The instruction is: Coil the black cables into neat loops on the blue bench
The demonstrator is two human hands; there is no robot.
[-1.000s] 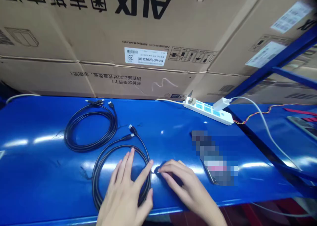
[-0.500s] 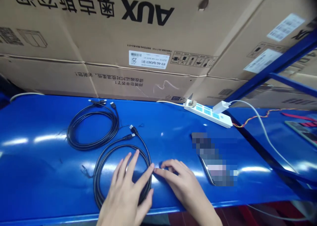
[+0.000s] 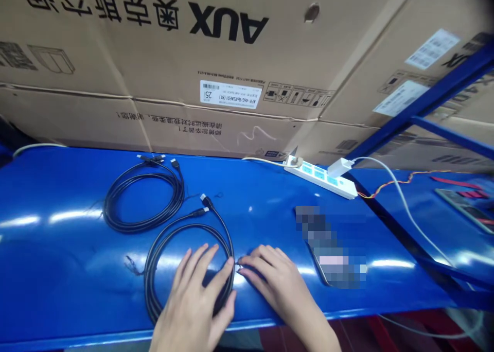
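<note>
A coiled black cable lies near the front edge of the blue bench, its two plugs pointing up and away. My left hand lies flat on the coil's right side, fingers spread, index tip at the coil's right rim. My right hand rests just right of the coil, fingertips pinched at a thin tie on the rim; what they hold is too small to make out. A second coiled black cable lies farther back to the left.
Large cardboard boxes stand along the back of the bench. A white power strip with a white plug and cord lies at the back right. A blurred flat object lies right of my right hand. Blue shelf struts cross on the right.
My left hand's fingers have curled slightly and its index tip moved to the coil's right rim. My right hand's fingertips have closed in toward the same spot.
</note>
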